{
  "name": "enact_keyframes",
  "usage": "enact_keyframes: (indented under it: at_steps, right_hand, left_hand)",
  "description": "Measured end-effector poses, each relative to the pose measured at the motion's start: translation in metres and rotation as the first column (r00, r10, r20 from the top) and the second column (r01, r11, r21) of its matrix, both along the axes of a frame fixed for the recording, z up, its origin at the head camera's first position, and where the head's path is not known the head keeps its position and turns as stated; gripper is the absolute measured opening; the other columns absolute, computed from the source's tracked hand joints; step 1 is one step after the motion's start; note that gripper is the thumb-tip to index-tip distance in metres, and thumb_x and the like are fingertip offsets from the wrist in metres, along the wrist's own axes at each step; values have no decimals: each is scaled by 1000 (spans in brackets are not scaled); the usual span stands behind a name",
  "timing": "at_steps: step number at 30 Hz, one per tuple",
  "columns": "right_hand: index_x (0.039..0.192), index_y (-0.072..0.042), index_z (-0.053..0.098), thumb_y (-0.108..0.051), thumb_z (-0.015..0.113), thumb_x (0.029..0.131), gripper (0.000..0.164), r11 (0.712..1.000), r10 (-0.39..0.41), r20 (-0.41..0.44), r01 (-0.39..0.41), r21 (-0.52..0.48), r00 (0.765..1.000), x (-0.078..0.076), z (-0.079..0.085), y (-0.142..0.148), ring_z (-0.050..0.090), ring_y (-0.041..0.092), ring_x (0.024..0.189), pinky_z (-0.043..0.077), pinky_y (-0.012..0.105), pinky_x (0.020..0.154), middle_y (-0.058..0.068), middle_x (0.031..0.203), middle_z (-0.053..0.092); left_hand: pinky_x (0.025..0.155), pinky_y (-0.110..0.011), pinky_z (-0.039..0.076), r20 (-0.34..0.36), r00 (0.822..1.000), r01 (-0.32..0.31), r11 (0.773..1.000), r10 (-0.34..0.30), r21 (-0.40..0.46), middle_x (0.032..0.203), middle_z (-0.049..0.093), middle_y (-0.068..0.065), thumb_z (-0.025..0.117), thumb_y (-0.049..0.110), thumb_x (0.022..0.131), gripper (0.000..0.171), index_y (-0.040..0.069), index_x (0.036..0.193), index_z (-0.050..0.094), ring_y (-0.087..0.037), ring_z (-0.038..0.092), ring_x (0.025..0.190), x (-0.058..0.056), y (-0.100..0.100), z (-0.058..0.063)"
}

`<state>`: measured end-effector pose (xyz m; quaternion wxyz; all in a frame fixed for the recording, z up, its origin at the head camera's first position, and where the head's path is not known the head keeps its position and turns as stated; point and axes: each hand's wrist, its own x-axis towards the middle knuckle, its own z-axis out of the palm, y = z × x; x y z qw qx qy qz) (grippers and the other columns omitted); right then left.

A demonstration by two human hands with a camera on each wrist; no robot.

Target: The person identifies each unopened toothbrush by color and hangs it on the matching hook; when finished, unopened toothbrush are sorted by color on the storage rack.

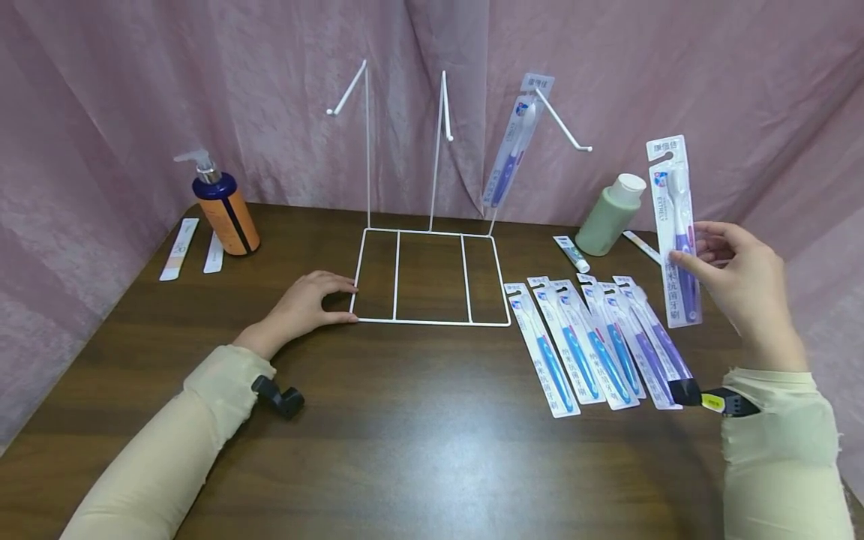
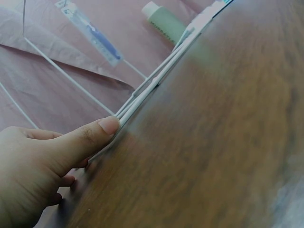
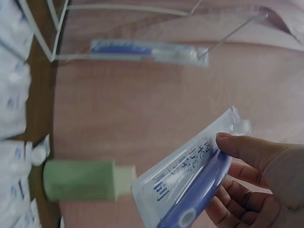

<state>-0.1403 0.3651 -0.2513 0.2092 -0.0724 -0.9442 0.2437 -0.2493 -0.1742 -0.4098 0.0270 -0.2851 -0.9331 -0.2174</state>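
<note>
My right hand (image 1: 749,281) holds up a packaged toothbrush (image 1: 675,225) with a purple handle, pinching its card by the lower half between thumb and fingers. The right wrist view shows the thumb across the front of the same pack (image 3: 190,175). On the left, my other hand (image 1: 304,307) grips the front left corner of a white wire display rack (image 1: 432,323), its thumb on the wire (image 2: 152,85). Three hooked arms rise from the rack's back. From the right arm hangs another purple packaged toothbrush (image 1: 516,142); the other two arms are bare.
Several packaged toothbrushes (image 1: 550,360), blue and purple, lie fanned right of the rack. Behind them are a small toothpaste tube (image 1: 571,254) and a green bottle (image 1: 610,217). An orange pump bottle (image 1: 229,217) stands back left beside flat white packets (image 1: 179,250). A pink curtain (image 1: 270,97) hangs behind.
</note>
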Motion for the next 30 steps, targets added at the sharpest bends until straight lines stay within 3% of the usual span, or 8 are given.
enact_keyframes:
  at_steps: [4,18,23,26,30]
  right_hand:
    - [131,-5,57,-29,72,86,53,999,28,-68,-29,-20,997,-3,2,-17,43,-18,69,35,-2,62,-36,78,42]
    - [122,-6,62,-18,76,83,43,982,166,-210,-180,-48,963,-1,7,-67,48,-11,68,38,2,63,-32,81,50]
    - [125,-11,62,-21,76,83,46,982,160,-196,-177,-70,967,0,3,-75,50,-9,72,39,2,65,-28,84,51]
    - [126,-10,62,-18,77,82,47,977,187,-219,-205,-62,958,-1,0,-79,51,-11,71,40,1,66,-27,84,53]
    - [125,-7,62,-11,77,81,47,963,255,-247,-270,-27,935,-4,-3,-87,49,-16,71,40,-1,68,-7,87,63]
  left_hand:
    - [110,-56,32,-2,1000,2,1000,-2,7,136,59,-8,78,43,77,57,13,125,65,-31,47,129,0,2,-2]
    - [109,-56,33,-5,1000,1,1000,-1,20,134,60,-8,78,42,77,56,13,123,66,-31,47,129,4,4,-4]
    - [109,-56,33,-9,1000,3,1000,-3,22,134,60,-8,78,42,77,55,13,123,66,-31,47,129,3,3,-2]
    - [109,-56,33,-9,1000,1,1000,-1,21,134,60,-8,78,42,77,55,13,123,66,-31,48,129,3,2,-1]
    - [109,-56,33,-12,1000,-4,1000,4,11,134,61,-9,78,42,77,55,13,123,66,-31,48,129,3,1,-1]
